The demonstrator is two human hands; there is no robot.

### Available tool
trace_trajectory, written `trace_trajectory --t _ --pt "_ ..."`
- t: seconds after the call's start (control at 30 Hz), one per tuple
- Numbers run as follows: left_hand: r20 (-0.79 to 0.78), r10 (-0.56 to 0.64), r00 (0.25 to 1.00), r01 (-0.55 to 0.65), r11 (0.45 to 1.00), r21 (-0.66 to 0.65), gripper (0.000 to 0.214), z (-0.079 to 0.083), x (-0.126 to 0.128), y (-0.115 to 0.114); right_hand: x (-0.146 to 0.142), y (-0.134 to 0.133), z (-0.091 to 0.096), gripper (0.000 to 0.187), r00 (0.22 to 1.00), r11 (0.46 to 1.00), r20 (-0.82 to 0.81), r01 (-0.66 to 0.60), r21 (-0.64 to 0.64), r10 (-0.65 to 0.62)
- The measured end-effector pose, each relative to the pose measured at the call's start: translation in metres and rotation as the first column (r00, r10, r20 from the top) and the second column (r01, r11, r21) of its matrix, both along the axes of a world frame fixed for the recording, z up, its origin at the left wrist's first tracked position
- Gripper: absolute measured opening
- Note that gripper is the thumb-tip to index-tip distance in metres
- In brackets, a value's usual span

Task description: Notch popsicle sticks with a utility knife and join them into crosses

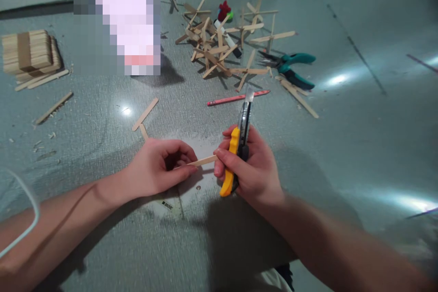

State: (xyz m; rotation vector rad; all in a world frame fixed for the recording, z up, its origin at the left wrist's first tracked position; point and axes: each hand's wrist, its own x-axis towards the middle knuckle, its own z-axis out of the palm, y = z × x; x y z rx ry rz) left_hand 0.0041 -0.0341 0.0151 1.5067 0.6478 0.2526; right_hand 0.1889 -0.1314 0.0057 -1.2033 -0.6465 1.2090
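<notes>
Between both hands runs a wooden craft stick (205, 160), low over the table. My left hand (162, 164) pinches its left end between thumb and fingers. The thumb and fingertips of my right hand (251, 164) meet its other end. That same hand also carries a yellow and black utility knife (234, 146), tilted up, its blade pointing away from me past a red pencil (226, 99). Just beyond my left hand lie loose craft sticks (145, 114), one across the end of another.
Crossed craft sticks (212, 50) form a loose pile at the back, with a white marker (227, 39) among them. Teal-handled pliers (296, 66) lie to its right. Bundled craft sticks (34, 52) sit far left. A blurred-out upright object (132, 18) stands behind my left hand.
</notes>
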Motion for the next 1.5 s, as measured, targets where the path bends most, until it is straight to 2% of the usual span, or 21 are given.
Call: trace_trajectory --t 0.37,0.6,0.73,0.87,1.0,1.27,1.5 --pt "0.03 -0.032 0.999 0.035 0.993 -0.116 0.015 -0.001 0.0 0.0 0.0 -0.002 0.0 0.034 0.999 1.0 0.027 -0.024 -0.017 0.024" --pt "0.002 -0.086 0.996 0.085 0.991 0.099 0.013 0.0 -0.001 0.001 -0.001 0.0 -0.002 0.034 1.0 1.0 -0.002 -0.015 -0.012 0.015" --pt "-0.013 -0.057 0.998 0.059 0.97 0.236 0.006 -0.001 -0.002 0.001 -0.001 -0.002 -0.002 0.034 0.998 1.0 0.06 -0.001 -0.011 0.002" --pt "-0.002 -0.01 1.0 0.01 0.941 0.339 0.004 -0.001 -0.002 0.0 -0.002 -0.004 0.0 0.03 0.991 0.999 0.13 0.002 0.053 -0.009" --pt "0.024 0.027 0.999 -0.034 0.927 0.373 0.011 -0.001 -0.002 -0.002 -0.002 -0.007 0.004 0.03 0.987 0.994 0.158 0.006 0.113 -0.024" --pt "0.119 0.054 0.991 -0.103 0.886 0.452 0.027 -0.002 -0.006 0.0 0.001 -0.008 0.008 0.03 0.96 0.99 0.278 -0.014 0.141 -0.027" --pt "0.122 0.135 0.983 -0.173 0.905 0.39 0.023 -0.004 -0.007 -0.003 0.002 -0.009 0.009 0.027 0.914 0.98 0.403 -0.034 0.197 -0.049"
